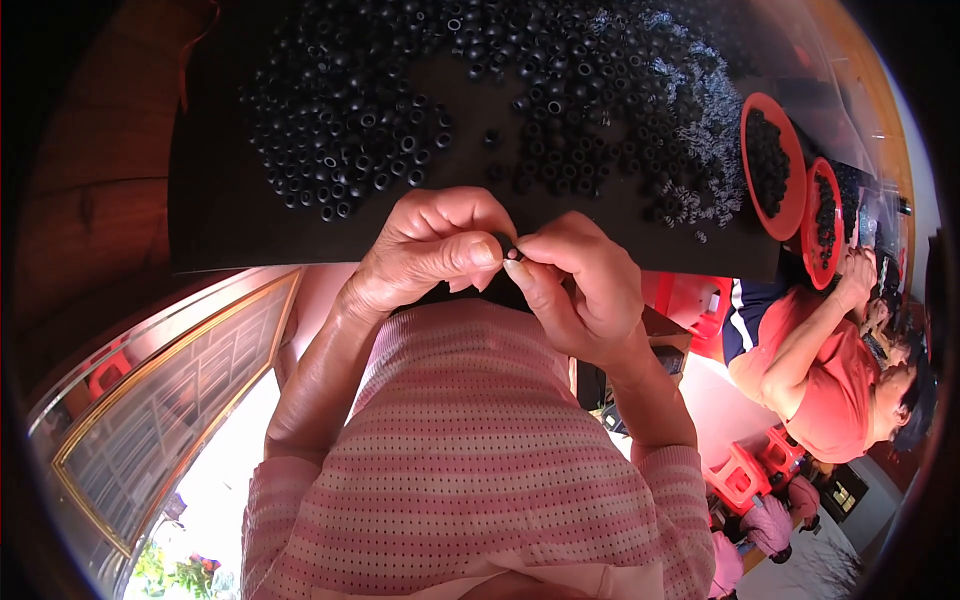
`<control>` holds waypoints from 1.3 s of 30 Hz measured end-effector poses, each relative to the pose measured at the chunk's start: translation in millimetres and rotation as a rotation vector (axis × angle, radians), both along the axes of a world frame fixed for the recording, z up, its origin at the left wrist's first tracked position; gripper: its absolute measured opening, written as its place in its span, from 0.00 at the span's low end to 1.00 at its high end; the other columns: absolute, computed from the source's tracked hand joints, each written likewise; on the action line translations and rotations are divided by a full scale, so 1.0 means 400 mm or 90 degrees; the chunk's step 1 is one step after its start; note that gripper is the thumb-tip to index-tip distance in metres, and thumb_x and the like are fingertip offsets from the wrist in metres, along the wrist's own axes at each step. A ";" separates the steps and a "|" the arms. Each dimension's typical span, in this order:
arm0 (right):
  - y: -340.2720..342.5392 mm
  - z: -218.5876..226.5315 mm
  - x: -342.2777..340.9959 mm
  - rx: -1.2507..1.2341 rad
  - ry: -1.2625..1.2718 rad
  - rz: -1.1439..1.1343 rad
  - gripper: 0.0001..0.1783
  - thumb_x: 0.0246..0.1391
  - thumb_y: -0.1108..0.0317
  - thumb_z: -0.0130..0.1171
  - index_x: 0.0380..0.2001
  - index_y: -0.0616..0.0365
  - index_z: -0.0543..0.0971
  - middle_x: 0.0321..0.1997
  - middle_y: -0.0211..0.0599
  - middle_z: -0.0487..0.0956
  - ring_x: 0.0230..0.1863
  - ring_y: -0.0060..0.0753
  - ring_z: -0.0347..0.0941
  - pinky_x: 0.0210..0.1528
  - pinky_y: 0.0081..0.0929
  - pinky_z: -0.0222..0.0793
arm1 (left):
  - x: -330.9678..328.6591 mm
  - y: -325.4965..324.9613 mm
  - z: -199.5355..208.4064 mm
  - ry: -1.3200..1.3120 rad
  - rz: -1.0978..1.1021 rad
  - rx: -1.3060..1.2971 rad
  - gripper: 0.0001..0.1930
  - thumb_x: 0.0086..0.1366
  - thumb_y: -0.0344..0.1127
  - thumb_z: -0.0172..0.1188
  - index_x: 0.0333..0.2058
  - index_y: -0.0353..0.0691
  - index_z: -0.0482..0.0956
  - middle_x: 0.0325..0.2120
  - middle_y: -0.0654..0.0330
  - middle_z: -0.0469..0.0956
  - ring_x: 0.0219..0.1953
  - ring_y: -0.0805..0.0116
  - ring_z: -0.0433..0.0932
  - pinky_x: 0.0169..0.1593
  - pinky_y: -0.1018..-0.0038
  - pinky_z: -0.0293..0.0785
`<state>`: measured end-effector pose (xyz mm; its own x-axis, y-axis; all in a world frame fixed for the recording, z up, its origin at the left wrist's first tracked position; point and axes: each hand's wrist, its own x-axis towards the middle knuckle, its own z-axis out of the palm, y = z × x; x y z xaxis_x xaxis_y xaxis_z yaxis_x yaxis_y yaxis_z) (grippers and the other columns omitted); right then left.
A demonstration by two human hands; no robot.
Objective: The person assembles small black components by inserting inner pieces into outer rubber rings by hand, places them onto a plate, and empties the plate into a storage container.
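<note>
My left hand (445, 245) and my right hand (585, 280) meet at the near edge of the dark table. Between their fingertips is a small black piece (508, 246), pinched from both sides. Fingers cover most of it, so its full shape is hidden. Beyond my hands lies a wide spread of small round black hollow pieces (345, 150), many with an open ring end facing up. To the right of these is a pile of small silvery coil springs (705, 110), some scattered toward the near side.
Two red bowls, one larger (792, 190) and one smaller (812, 235), hold black pieces at the table's right. A co-worker in a red shirt (830, 370) sits there, hands at the table. Red stools (740, 475) and other people are farther off. A framed glass panel (180, 400) stands at left.
</note>
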<state>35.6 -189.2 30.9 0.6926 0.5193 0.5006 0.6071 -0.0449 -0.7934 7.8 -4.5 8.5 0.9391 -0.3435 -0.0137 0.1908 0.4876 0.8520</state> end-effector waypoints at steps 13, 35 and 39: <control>-0.007 0.024 0.029 -0.087 -0.073 0.074 0.17 0.45 0.76 0.63 0.41 0.68 0.78 0.28 0.38 0.74 0.22 0.30 0.72 0.21 0.23 0.66 | -0.001 -0.001 -0.008 0.016 -0.006 -0.014 0.18 0.60 0.46 0.64 0.30 0.32 0.78 0.14 0.64 0.72 0.14 0.83 0.63 0.18 0.83 0.58; 0.005 -0.025 -0.007 0.025 0.007 -0.050 0.13 0.51 0.77 0.62 0.41 0.66 0.74 0.30 0.38 0.76 0.24 0.23 0.69 0.25 0.19 0.66 | -0.019 -0.038 0.000 -0.030 0.111 0.064 0.15 0.70 0.43 0.52 0.34 0.35 0.77 0.19 0.68 0.71 0.19 0.84 0.62 0.22 0.84 0.57; 0.005 -0.028 -0.016 0.018 -0.042 -0.073 0.10 0.50 0.79 0.64 0.35 0.64 0.74 0.27 0.38 0.75 0.22 0.22 0.69 0.23 0.16 0.65 | -0.025 -0.039 -0.007 -0.045 0.116 0.084 0.14 0.69 0.42 0.53 0.35 0.35 0.77 0.19 0.68 0.71 0.20 0.84 0.62 0.22 0.85 0.57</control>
<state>29.1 -187.3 19.6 0.7113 0.4242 0.5605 0.6506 -0.0957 -0.7533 -2.0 -19.9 5.9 0.9855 -0.1681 0.0212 0.0470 0.3917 0.9189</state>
